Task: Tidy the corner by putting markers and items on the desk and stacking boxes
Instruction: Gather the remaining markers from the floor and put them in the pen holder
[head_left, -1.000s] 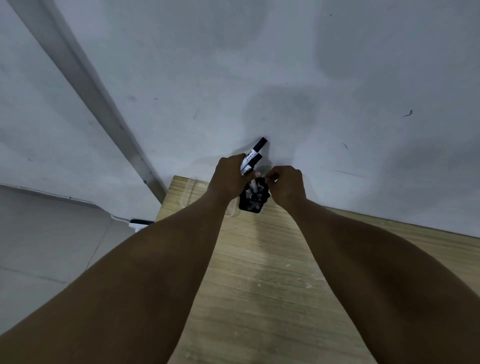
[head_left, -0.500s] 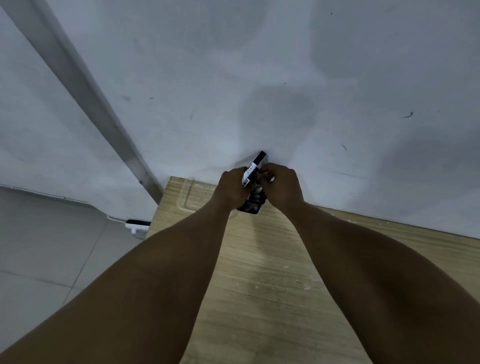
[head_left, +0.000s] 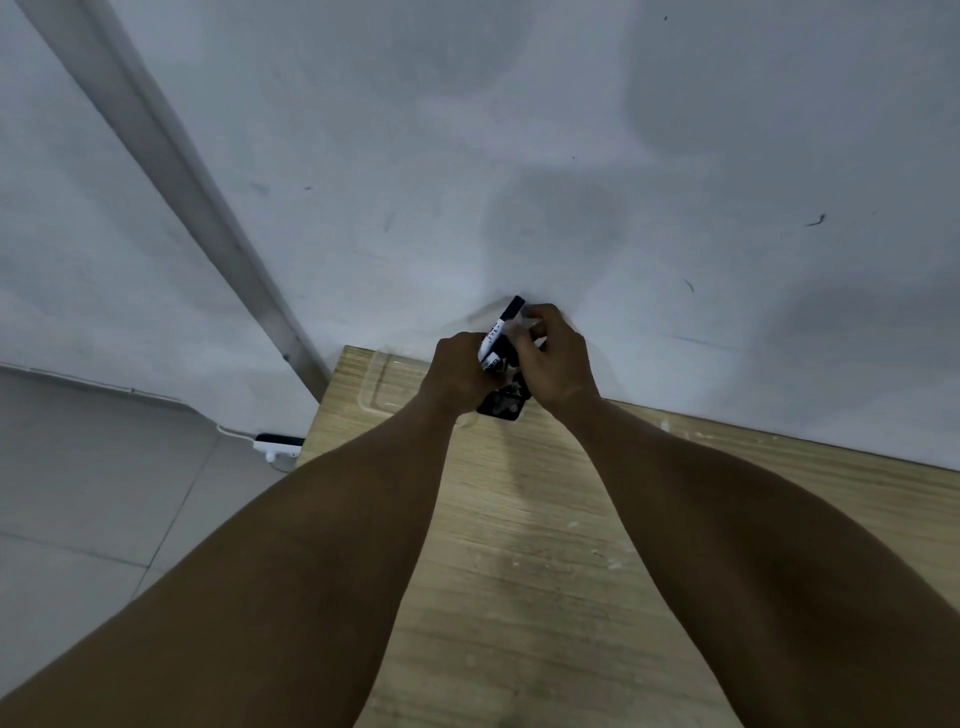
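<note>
The marker (head_left: 500, 332) is still gripped by the left hand (head_left: 462, 371); the right hand (head_left: 553, 358), fingers curled, has been raised onto it above the tabletop (head_left: 519, 519).

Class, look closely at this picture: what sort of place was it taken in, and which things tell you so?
Probably a plain office or workroom corner: a wooden desk against a bare white wall, markers gripped in the left hand, and a power strip on the tiled floor.

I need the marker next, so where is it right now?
In the head view, the marker is gripped in the left hand, tip angled up toward the wall, beside the right hand, above the desk's far edge.
</note>
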